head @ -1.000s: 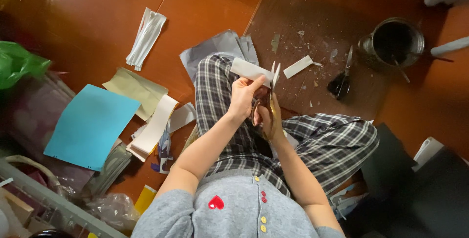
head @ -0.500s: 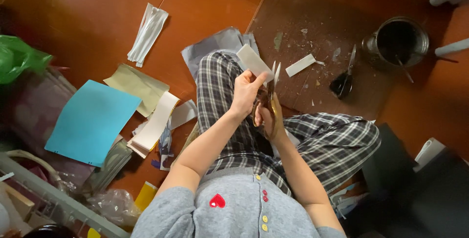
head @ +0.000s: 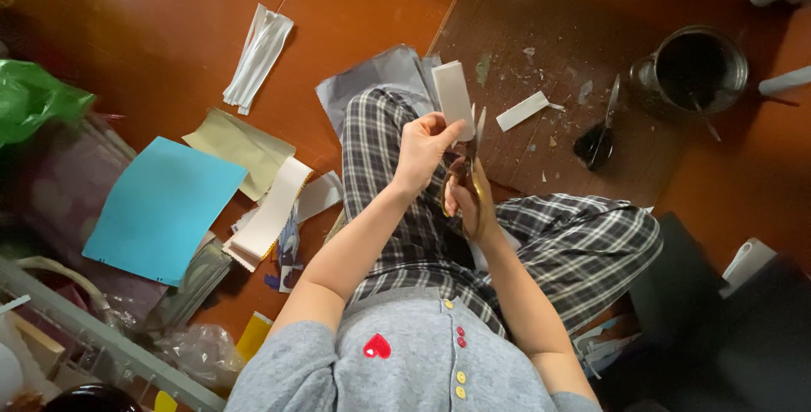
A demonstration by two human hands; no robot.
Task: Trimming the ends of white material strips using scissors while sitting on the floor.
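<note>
Brown floor (head: 169,6) fills most of the view, a darker brown mat (head: 557,6) at the upper right flecked with paper scraps. Seated on it is a person in checked trousers (head: 583,243) and a grey top (head: 414,370), knees spread. Left of the legs lies a blue sheet (head: 160,209), with a yellowish sheet (head: 236,146) above it, a white pad (head: 270,213) beside it, and a green bag (head: 34,108) at the far left edge. A grey sheet (head: 372,82) sits under the raised knee, and a folded white strip (head: 258,57) lies well apart on the bare floor. On the mat stand a dark tin (head: 693,70), black scissors (head: 600,129) just beside it, and a cut white slip (head: 524,112). The left hand (head: 422,150) pinches a white paper strip (head: 454,99) by its lower end, holding it upright over the knee. The right hand (head: 460,201) is closed through the handles of gold scissors (head: 469,167), blades parted narrowly and set at the strip's right edge. As I judge it, the thumb and fingers of the left hand sit very near the blades, so a slip of the closing blades could nick them; the strip, held only at one end, could also bend away and give a crooked cut, and the offcut may drop among the clutter.
</note>
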